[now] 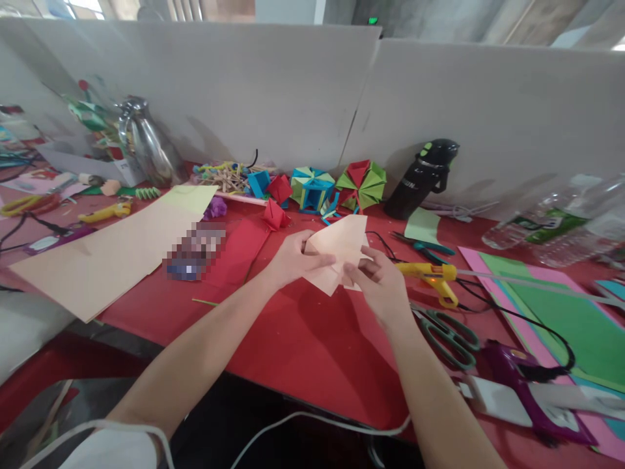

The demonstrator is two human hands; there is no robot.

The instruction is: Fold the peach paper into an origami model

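A small cream sheet of folded paper (342, 244) is held up above the red table, between my two hands. My left hand (297, 260) grips its left side, thumb lying across the front. On the lower right, my right hand (378, 280) pinches the paper's edge between thumb and fingers. Part of the paper behind the right fingers is hidden. Just beyond the hands stand a blue and yellow folded-paper model (312, 189) and a red and green one (362, 184). A red folded-paper piece (276, 215) lies left of them.
To the right lie a yellow glue gun (432, 273), green-handled scissors (452, 339), a purple power strip (517, 365) and stacked coloured paper (561, 312). A black bottle (422, 179) stands at the back. Large cream sheets (107, 260) and a steel jug (149, 143) are at left.
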